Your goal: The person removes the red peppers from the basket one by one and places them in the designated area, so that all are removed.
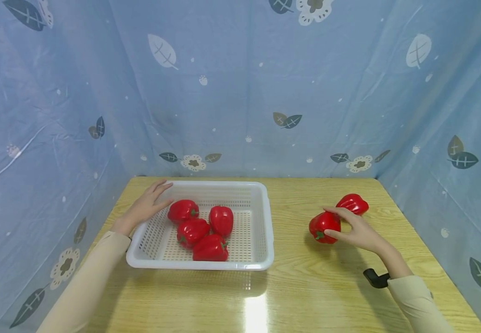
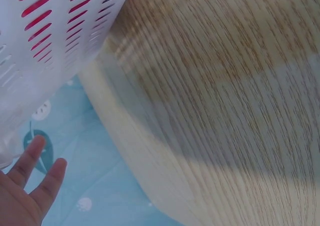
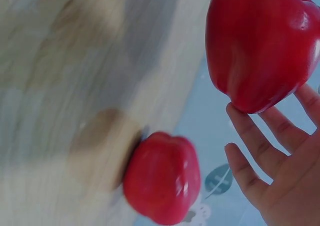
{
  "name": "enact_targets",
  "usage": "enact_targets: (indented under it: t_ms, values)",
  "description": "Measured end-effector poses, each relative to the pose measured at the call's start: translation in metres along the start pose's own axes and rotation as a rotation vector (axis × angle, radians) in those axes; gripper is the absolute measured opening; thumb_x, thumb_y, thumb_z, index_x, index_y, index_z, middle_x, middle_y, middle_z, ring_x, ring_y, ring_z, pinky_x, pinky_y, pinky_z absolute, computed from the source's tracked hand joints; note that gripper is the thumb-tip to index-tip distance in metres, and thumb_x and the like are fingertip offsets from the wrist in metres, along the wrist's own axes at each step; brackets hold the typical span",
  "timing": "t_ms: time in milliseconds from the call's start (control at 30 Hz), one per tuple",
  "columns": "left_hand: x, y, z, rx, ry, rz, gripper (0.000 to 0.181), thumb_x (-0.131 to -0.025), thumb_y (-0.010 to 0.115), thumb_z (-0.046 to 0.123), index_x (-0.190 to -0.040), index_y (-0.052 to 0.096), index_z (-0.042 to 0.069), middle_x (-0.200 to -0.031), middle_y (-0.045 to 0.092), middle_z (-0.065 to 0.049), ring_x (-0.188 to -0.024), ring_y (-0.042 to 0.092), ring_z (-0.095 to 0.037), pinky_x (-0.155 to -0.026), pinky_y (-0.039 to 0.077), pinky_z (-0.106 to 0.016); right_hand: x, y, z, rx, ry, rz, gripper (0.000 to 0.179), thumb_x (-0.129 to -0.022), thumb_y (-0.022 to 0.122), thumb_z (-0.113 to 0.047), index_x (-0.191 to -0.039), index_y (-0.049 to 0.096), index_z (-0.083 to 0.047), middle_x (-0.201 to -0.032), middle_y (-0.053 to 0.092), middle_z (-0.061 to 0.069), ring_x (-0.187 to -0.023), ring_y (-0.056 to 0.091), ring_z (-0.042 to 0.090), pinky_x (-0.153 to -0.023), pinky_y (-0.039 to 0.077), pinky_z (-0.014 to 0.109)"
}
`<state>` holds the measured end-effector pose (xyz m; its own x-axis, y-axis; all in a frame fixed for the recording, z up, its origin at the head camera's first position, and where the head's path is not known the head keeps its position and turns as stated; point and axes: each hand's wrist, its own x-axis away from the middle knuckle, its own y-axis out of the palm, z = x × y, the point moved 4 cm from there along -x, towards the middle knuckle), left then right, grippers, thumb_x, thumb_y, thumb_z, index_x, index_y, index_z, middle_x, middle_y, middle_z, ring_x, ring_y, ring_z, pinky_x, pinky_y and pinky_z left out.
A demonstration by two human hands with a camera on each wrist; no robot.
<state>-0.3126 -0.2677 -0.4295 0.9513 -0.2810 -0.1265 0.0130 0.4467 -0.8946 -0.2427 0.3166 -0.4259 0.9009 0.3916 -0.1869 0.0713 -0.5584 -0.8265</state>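
Observation:
In the head view my right hand (image 1: pixel 359 231) holds a glossy red bell pepper (image 1: pixel 324 225) between thumb and fingers, its green stem facing down toward me. The right wrist view shows this pepper (image 3: pixel 260 45) raised above the table, fingertips against its underside. Just behind it, a second red bell pepper (image 1: pixel 354 203) lies on the table. My left hand (image 1: pixel 144 208) is at the left back corner of a white plastic basket (image 1: pixel 198 265), fingers extended along the rim. Several red bell peppers (image 1: pixel 210 249) lie inside the basket.
The wooden table (image 1: pixel 298 286) carries the basket on its left half. Blue curtains (image 1: pixel 232 92) with leaf and flower prints stand behind the table and along both sides. A black strap piece (image 1: pixel 375 278) sits at the right wrist.

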Motion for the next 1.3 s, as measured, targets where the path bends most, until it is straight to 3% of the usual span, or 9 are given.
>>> enact_targets:
  t_ms: [733,1300]
  values:
    - [0.0,0.0,-0.001,-0.002,0.009,0.002,0.066,-0.091,0.048,0.051,-0.146,0.03,0.019,-0.152,0.018,-0.016,-0.137,0.018,-0.043,-0.102,0.022,-0.067,0.033,-0.012,0.044,0.036,0.175,0.0,0.067,-0.083,0.066,-0.043,-0.138,0.041,-0.012,-0.129,0.049,0.019,-0.11,0.049,0.037,-0.077,0.046,0.056]
    - [0.0,-0.001,0.002,0.006,-0.005,0.009,0.065,-0.091,0.049,0.05,-0.145,0.031,0.019,-0.152,0.018,-0.015,-0.137,0.018,-0.041,-0.102,0.023,-0.067,0.047,-0.03,0.068,0.054,0.181,0.046,0.067,-0.084,0.068,-0.036,-0.135,0.042,-0.001,-0.13,0.045,0.022,-0.106,0.048,0.038,-0.079,0.044,0.059]
